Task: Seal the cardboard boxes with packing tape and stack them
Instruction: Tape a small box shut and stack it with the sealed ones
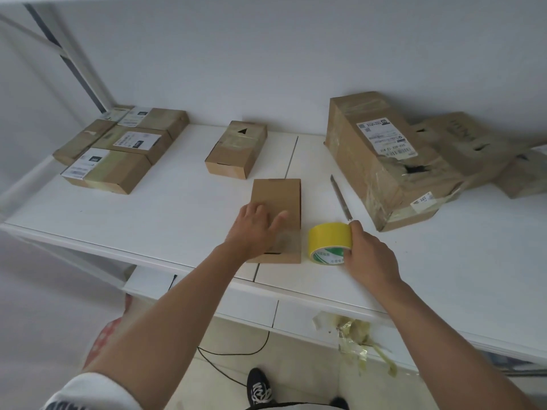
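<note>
The left hand lay flat on the top of a small cardboard box, fingers straight and spread, pressing down on the near half of the lid. The right hand gripped a roll of yellow packing tape, fingers curled over its outer face and the thumb at the core; the roll stood on edge on the white desk, just right of the box and touching or nearly touching its side. Both sat close to the desk's near edge.

Just beyond the tape, a slim grey knife lay on the desk, pointing away. To its right a large battered box with a shipping label leaned against more cartons by the wall. Straight ahead of the small box, well apart, stood a taped box bearing a black triangle. At the far left, a group of labelled boxes lay close together. Crumpled tape scraps clung to the desk's front edge beneath the right forearm.
</note>
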{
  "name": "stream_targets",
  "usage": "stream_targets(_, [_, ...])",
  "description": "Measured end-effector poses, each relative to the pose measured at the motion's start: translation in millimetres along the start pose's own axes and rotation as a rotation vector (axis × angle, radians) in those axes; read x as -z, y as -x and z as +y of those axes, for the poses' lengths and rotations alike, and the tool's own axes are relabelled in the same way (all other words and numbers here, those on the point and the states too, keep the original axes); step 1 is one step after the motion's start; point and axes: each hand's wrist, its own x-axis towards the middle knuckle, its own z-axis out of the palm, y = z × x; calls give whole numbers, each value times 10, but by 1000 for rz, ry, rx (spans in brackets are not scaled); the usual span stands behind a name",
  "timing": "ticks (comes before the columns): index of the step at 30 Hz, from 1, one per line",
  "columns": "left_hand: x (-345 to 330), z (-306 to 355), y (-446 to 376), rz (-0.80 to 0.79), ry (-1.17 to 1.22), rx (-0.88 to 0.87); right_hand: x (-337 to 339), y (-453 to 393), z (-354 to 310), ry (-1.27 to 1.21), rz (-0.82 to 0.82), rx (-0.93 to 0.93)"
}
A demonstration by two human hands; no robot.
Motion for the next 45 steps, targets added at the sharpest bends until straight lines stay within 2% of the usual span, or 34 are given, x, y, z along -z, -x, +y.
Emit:
stream_targets(4, [-194,318,-99,105,-136,153,13,5,3,-11,-5,3])
stream_targets(6, [-305,314,-101,123,-195,137,12,9,17,-15,-12,5])
stream_targets(10, [-373,197,-167,50,-284,74,35,-21,35,26,-15,14])
stream_targets(15, [-372,172,-184,18,-325,50,29,-9,60,90,67,61])
stream_targets(17, [-367,170,-179,14,-344,44,-45,-1,96,-30,98,76])
stream_targets(21, [-352,209,-204,-1,-399,33,-142,-17,119,-472,56,9])
stream_targets(24, [-371,328,-212,-21,-343,83,-183,-14,156,-536,7,-16])
stream_targets(29, [-480,368,-164,51,-326,111,-168,-30,173,-454,-34,36])
stream_targets(34, [-438,334,-182,37,-347,102,52,32,363,-337,4,97])
stream_targets(41, [-311,174,-189,4,-371,102,354,194,713,56,58,184])
stream_targets(45, [-332,175,-179,22,-381,121,359,222,750,53,25,186])
